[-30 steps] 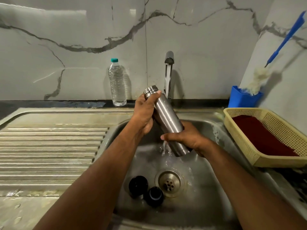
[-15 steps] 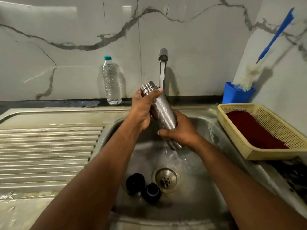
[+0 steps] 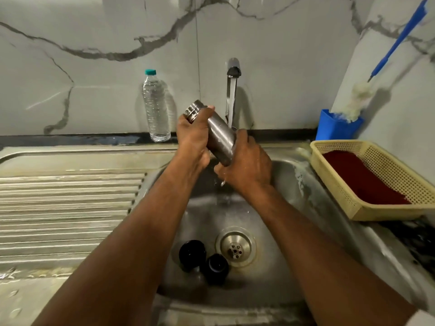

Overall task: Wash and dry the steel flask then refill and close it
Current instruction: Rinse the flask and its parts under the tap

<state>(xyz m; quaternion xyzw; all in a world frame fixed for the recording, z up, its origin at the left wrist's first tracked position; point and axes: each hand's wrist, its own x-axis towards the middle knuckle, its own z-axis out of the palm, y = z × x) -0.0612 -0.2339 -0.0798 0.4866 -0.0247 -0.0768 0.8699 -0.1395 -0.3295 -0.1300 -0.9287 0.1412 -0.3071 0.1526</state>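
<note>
While water runs from the tap (image 3: 233,71), the steel flask (image 3: 217,135) sits at the centre of the frame over the sink (image 3: 294,184), its long axis tilted, open neck toward the upper left and base toward the lower right. The left hand (image 3: 193,137) has its grip curled round the neck end; the right hand (image 3: 249,165) wraps the base, which it hides. Both are equally near, so a rinse turns on rotating the flask between them. Two black caps (image 3: 203,258) lie by the drain (image 3: 235,245); whether the stream strikes the flask is hard to make out.
</note>
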